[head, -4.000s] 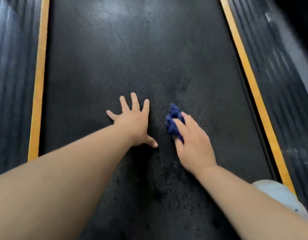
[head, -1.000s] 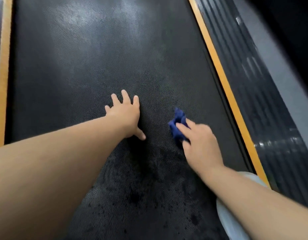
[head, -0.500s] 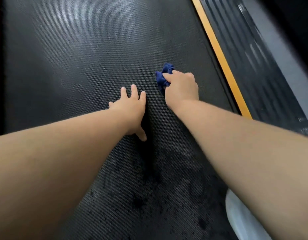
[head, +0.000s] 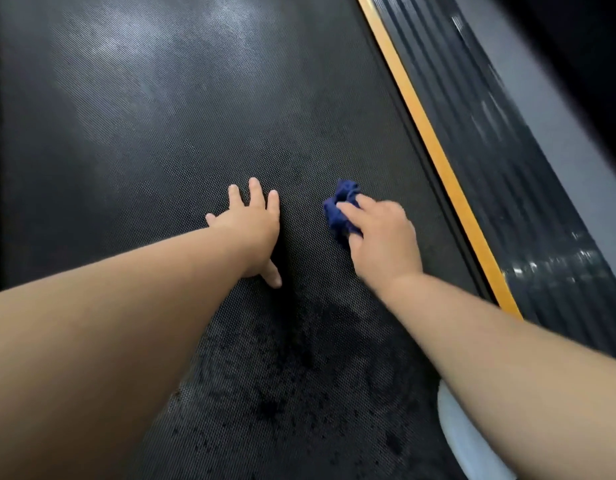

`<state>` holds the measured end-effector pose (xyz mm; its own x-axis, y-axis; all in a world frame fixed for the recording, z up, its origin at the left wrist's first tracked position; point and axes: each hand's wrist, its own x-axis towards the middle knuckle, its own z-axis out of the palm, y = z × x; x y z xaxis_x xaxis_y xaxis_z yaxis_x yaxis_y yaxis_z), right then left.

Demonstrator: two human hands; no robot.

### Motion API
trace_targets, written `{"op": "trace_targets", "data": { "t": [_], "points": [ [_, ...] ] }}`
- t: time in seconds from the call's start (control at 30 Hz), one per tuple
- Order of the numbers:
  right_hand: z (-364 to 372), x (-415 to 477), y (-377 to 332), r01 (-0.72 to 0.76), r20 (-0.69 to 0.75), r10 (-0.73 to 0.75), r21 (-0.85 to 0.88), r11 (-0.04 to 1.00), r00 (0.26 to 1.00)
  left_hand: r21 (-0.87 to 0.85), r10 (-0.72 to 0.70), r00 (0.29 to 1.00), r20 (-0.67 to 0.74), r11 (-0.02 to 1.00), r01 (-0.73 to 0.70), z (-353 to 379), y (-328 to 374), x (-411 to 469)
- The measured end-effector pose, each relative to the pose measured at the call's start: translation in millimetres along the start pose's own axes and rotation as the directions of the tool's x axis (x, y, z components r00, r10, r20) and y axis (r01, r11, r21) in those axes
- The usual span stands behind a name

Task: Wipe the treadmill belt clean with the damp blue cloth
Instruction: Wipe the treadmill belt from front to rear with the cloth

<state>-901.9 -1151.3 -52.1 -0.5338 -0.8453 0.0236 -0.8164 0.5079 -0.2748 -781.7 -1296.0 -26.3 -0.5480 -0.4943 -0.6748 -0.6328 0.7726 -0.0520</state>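
Right hand (head: 382,237) pinches the bunched blue cloth (head: 339,209) against the belt (head: 195,116) — cloth at its fingertips, ahead-left. Left hand (head: 249,230) spread flat, just beside.

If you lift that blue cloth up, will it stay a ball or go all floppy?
Probably floppy: the cloth is crumpled into soft folds in the right hand, so it would likely droop and unfold. It looks small and bunched, so likely light. On the textured belt it should drag rather than slide freely.
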Motion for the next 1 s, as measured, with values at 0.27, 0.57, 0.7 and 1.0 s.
{"op": "trace_targets", "data": {
  "t": [0.27,0.57,0.7,1.0],
  "points": [
    [-19,13,-8,-0.133,0.189,0.143,-0.063,0.989,0.972,0.06,0.074,0.995,-0.067,0.996,-0.07,12,-7,-8],
    [-60,-38,-2,-0.217,0.5,0.224,-0.073,0.974,0.837,-0.026,0.201,0.979,0.025,0.979,-0.201,34,7,-37],
    [-94,-46,12,-0.181,0.53,0.222,-0.128,0.975,0.818,-0.096,0.201,0.979,-0.04,0.974,-0.204,28,5,-36],
    [-72,-7,102,-0.01,0.464,0.224,-0.42,0.907,0.857,-0.002,0.118,0.992,-0.034,0.993,-0.118,33,14,-26]
  ]
}}
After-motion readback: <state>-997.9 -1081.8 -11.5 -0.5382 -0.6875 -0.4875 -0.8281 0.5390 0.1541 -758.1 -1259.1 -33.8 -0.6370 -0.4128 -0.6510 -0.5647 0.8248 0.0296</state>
